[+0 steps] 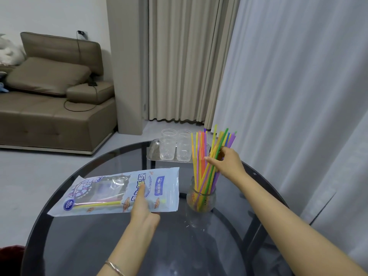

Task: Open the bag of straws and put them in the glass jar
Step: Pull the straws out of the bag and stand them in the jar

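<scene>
Printed plastic lies at the left of our view: the bag [119,193] rests flat on the dark glass table [99,246], its opening turned toward the right. Through its clear window we note a few straws left inside [97,204], yellow and pink as far as the glare allows; we cannot count them.

Our left hand [142,206] rests on the bag's near edge, forefinger extended and pressing the film, the other fingers curled; it pins rather than grips.

Just right of the bag stands the glass jar [201,198], upright, apart from the bag. It holds the bundle of straws [207,162], fanned and leaning right.

Our right hand [226,161] is at the bundle's mid-height, fingers wrapped about several straws, closed on them.

Beyond, on the far side, four clear cups [176,146] sit on a tray [152,152], not involved.

Assessment: the bag is open and most of its contents are in the jar. Outstanding: settling the bundle and transferring the remainder from the bag.
</scene>
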